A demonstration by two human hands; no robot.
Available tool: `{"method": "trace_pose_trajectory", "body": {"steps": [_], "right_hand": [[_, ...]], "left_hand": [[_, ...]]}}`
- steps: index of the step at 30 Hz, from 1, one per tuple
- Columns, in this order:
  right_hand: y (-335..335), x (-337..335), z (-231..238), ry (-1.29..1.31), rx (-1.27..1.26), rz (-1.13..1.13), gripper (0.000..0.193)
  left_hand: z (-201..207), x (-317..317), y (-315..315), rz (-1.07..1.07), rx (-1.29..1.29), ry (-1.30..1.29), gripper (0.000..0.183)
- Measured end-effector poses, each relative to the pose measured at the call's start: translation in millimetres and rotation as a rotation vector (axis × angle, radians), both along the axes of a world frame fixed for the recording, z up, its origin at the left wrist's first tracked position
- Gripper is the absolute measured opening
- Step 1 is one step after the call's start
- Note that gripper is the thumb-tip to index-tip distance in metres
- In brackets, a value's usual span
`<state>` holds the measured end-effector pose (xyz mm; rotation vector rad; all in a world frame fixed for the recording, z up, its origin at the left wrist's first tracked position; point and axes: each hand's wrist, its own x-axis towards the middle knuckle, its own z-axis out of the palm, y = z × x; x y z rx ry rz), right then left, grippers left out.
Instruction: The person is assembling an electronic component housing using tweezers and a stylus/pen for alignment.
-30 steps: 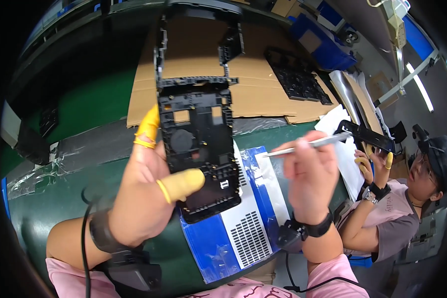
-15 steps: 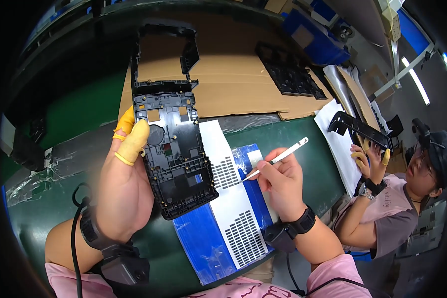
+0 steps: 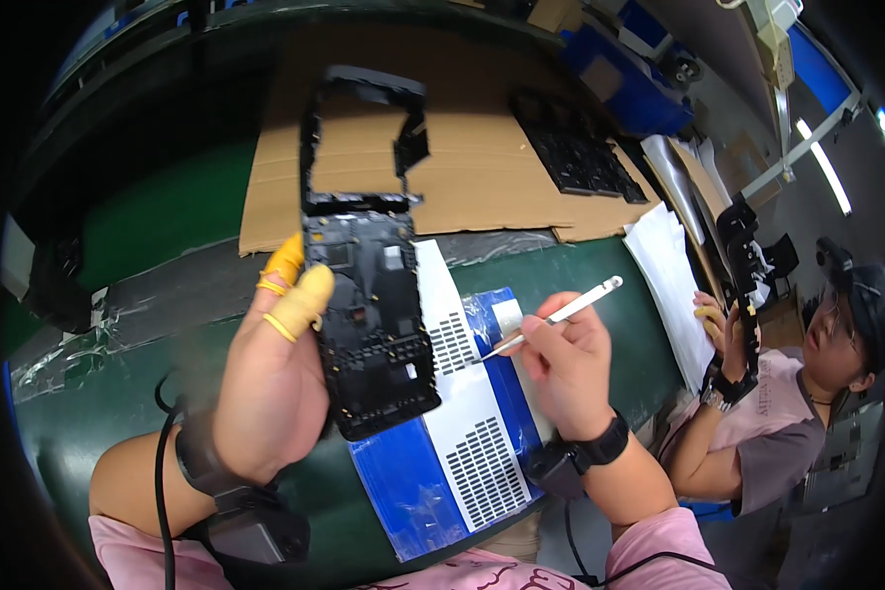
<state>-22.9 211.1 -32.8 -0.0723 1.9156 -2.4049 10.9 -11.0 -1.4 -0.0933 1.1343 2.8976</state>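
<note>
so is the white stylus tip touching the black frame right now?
No. The white stylus in the right hand points its tip over the white perforated panel, apart from the black frame held in the left hand.

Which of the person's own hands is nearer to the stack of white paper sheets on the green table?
Right. The right hand, holding a white stylus, is just left of the white sheets; the left hand holds the black frame farther left.

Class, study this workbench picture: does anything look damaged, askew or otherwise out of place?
Nothing is clearly damaged. The left hand holds the black plastic frame up, tilted; the right hand holds a white pen-like tool. The cardboard sheet lies slightly skewed, with ragged edges, on the green table.
</note>
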Motion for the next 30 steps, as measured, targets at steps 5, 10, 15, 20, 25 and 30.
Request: {"method": "trace_pose_trajectory", "body": {"steps": [5,10,15,20,25,30], "right_hand": [[-32,16,49,0.169,-0.054,0.11,0.017],[-61,16,45,0.223,-0.071,0.207,0.022],[-62,21,29,0.222,-0.088,0.146,0.02],[-72,28,31,0.216,-0.024,0.047,0.016],[-67,28,19,0.275,-0.102,0.128,0.018],[-65,24,26,0.231,-0.137,0.152,0.02]], "left_hand": [[-4,4,-1,-0.09,0.096,-0.042,0.035],[1,10,-1,-0.136,0.126,-0.029,0.038],[0,14,0,-0.167,0.092,-0.02,0.041],[-1,19,-2,-0.161,0.096,-0.002,0.04],[-5,23,-2,-0.128,0.076,-0.002,0.041],[-2,18,1,-0.126,0.082,-0.005,0.041]]}}
